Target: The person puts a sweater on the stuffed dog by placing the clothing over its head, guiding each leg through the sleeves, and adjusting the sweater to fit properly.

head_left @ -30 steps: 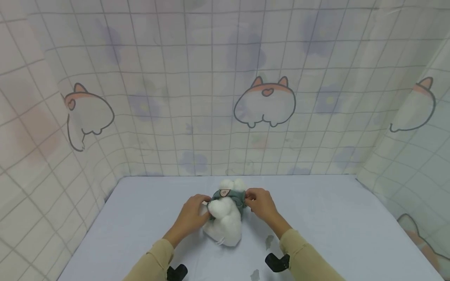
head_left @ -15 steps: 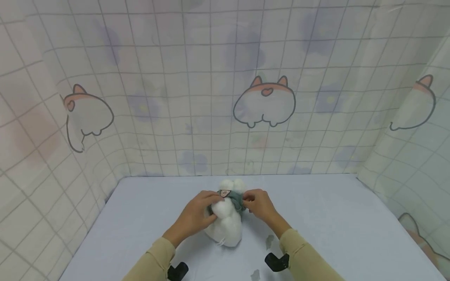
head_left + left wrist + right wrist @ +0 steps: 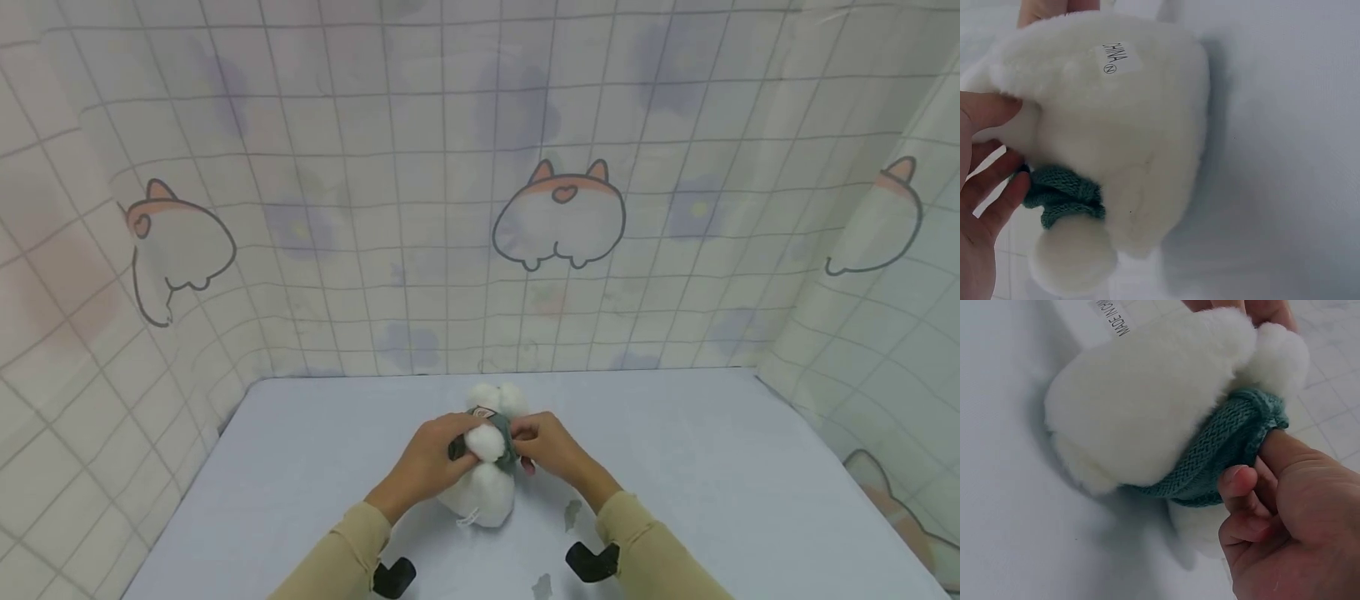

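Note:
A white plush toy (image 3: 480,498) stands on the table, a teal knitted garment (image 3: 504,427) around its upper part. Two round white tufts (image 3: 498,396) top it in the head view. My left hand (image 3: 431,457) grips the toy from the left, thumb and fingers on either side of a round white bulge (image 3: 486,442). On the other side, my right hand (image 3: 551,450) pinches the edge of the knit; in the right wrist view a finger (image 3: 1285,453) reaches under that edge. A patch on the garment is mostly covered by the left fingers. Printed labels (image 3: 1119,58) hang from the plush.
The toy rests on a white-covered table (image 3: 675,467). Behind it and at both sides hangs a gridded curtain (image 3: 420,250) with animal drawings. Black wrist mounts (image 3: 592,562) sit below both sleeves. Two greyish marks (image 3: 572,514) lie near the right forearm.
My left hand has moved right, from the toy's left side onto the bulge and patch. My right hand has stayed at the knit, slightly lower, and the garment has shifted a little.

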`<action>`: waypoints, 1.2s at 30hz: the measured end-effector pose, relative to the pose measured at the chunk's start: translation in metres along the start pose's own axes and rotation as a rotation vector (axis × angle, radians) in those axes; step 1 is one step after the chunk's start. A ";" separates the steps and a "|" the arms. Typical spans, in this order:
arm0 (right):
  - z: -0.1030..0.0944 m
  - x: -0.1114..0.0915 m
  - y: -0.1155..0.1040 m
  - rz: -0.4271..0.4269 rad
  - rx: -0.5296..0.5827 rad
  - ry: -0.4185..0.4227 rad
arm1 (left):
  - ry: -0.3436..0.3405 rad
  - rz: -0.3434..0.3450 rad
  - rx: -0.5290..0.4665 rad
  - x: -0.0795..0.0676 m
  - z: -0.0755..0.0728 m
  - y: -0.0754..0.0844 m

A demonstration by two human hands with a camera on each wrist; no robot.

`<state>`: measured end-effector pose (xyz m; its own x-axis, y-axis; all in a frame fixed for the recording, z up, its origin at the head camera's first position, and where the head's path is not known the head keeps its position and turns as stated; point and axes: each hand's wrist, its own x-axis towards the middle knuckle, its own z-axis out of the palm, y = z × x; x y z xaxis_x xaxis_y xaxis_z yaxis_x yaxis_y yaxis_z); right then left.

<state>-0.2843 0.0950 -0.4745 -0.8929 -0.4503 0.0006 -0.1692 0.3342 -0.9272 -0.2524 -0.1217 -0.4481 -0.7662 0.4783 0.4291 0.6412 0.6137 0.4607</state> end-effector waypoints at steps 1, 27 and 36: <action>0.000 -0.001 0.001 -0.004 0.031 -0.019 | 0.002 -0.003 0.002 0.001 0.001 0.000; -0.014 -0.014 0.003 0.042 0.165 -0.106 | -0.153 -0.073 0.144 0.014 0.001 0.007; -0.013 -0.008 -0.001 0.040 0.073 -0.118 | -0.153 -0.115 0.216 0.021 0.005 0.012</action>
<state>-0.2820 0.1093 -0.4684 -0.8423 -0.5334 -0.0772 -0.0995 0.2948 -0.9504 -0.2608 -0.1015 -0.4378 -0.8414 0.4768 0.2542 0.5383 0.7810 0.3167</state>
